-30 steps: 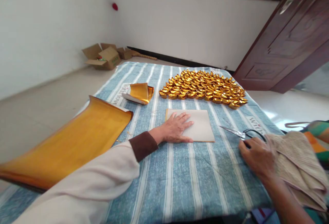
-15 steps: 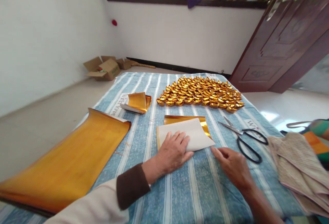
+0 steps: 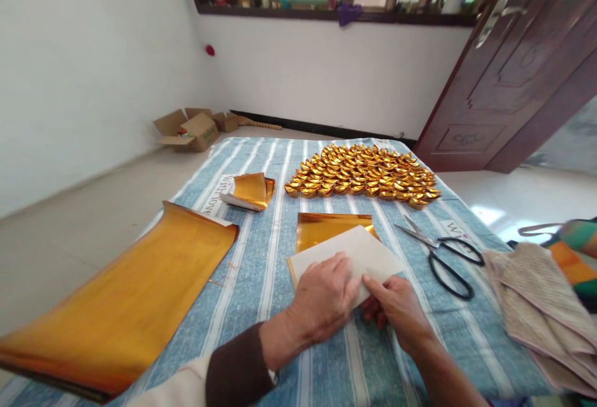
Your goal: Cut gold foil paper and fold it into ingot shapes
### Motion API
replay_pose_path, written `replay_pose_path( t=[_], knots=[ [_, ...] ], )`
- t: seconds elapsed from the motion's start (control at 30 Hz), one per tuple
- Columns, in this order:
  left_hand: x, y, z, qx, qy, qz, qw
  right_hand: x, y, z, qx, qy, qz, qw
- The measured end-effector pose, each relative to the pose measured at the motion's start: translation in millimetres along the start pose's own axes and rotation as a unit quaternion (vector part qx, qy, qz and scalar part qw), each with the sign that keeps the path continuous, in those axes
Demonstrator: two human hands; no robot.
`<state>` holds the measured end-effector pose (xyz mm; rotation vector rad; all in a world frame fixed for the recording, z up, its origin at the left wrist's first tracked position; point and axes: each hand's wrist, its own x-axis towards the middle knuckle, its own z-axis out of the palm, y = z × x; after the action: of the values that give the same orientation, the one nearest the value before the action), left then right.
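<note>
A sheet of gold foil paper point(image 3: 364, 248), white side up, lies tilted in front of me over a second gold sheet point(image 3: 326, 226) whose shiny face shows behind it. My left hand point(image 3: 324, 295) is closed over the white sheet's near left part, knuckles bent. Its fingertips are partly hidden. At the near right edge my right hand point(image 3: 401, 310) pinches the same sheet, thumb on top and fingers underneath. Black-handled scissors point(image 3: 443, 254) lie partly spread to the right of my hands.
Many folded gold paper ingots point(image 3: 364, 173) stand in rows at the far side. A curled gold bundle point(image 3: 249, 190) and a large stack of gold sheets point(image 3: 125, 295) lie left. Beige cloths point(image 3: 536, 295) are at the right edge. The bed or table wears a striped blue cover point(image 3: 275, 239).
The white sheet has turned and shifted right and nearer, exposing more of the gold sheet behind. My right hand has moved left onto its edge. My left fingers, spread flat before, are now bent.
</note>
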<state>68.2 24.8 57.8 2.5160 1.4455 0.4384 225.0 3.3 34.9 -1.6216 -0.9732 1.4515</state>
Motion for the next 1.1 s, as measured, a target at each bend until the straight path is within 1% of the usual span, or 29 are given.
replay_pose_path(
  t=[0.07, 0.1, 0.17, 0.23, 0.27, 0.33, 0.4, 0.47, 0.5, 0.53, 0.57, 0.63, 0.67, 0.73, 0.77, 0.83, 0.93, 1.0, 1.1],
  knots=[
    [16, -20, -4.0, -0.014, 0.027, -0.016, 0.999, 3, -1, -10, 0.003, -0.004, 0.005, 1.0],
    [26, -31, -5.4, -0.019, 0.023, -0.012, 0.999, 5, -2, -16, 0.006, -0.005, 0.007, 1.0],
    [43, -50, -5.8, -0.03, -0.032, 0.016, 0.999, 10, -1, -31, 0.005, -0.016, 0.01, 1.0],
    [53, -63, -3.0, -0.014, -0.072, 0.025, 0.997, 15, 0, -47, -0.021, -0.049, 0.002, 0.999],
    [54, -66, -0.6, 0.003, -0.082, 0.021, 0.996, 17, 1, -55, -0.045, -0.062, -0.007, 0.997],
    [52, -70, 5.1, 0.046, -0.078, 0.003, 0.996, 19, -1, -71, -0.092, -0.078, -0.033, 0.992],
    [47, -72, 10.1, 0.086, -0.058, -0.03, 0.994, 15, -8, -82, -0.14, -0.063, -0.076, 0.985],
    [42, -74, 11.8, 0.112, -0.025, -0.073, 0.991, 6, -22, -90, -0.199, -0.02, -0.138, 0.97],
    [41, -75, 10.7, 0.116, -0.004, -0.096, 0.989, 1, -31, -92, -0.227, 0.014, -0.186, 0.956],
    [40, -76, 8.1, 0.111, 0.019, -0.113, 0.987, -5, -39, -93, -0.255, 0.041, -0.24, 0.936],
    [40, -76, 4.1, 0.091, 0.04, -0.118, 0.988, -9, -47, -93, -0.278, 0.053, -0.297, 0.912],
    [39, -77, -6.9, 0.006, 0.062, -0.089, 0.994, -11, -56, -91, -0.295, 0.022, -0.424, 0.856],
    [38, -77, -13.1, -0.051, 0.059, -0.057, 0.995, -9, -57, -90, -0.297, 0.004, -0.475, 0.828],
    [34, -77, -24.2, -0.141, 0.035, 0.012, 0.989, 0, -51, -86, -0.296, -0.017, -0.542, 0.786],
    [30, -76, -27.9, -0.163, 0.022, 0.043, 0.985, 5, -44, -84, -0.301, -0.019, -0.557, 0.774],
    [21, -75, -30.6, -0.164, 0.005, 0.094, 0.982, 16, -28, -81, -0.319, -0.029, -0.572, 0.755],
    [6, -68, -24.5, -0.115, -0.015, 0.158, 0.981, 25, -7, -79, -0.347, -0.064, -0.557, 0.751],
    [-2, -62, -18.7, -0.073, -0.019, 0.191, 0.979, 25, -1, -80, -0.365, -0.091, -0.546, 0.748],
    [-7, -50, -14.4, -0.016, -0.007, 0.231, 0.973, 22, 0, -82, -0.394, -0.11, -0.545, 0.732]
  ],
)
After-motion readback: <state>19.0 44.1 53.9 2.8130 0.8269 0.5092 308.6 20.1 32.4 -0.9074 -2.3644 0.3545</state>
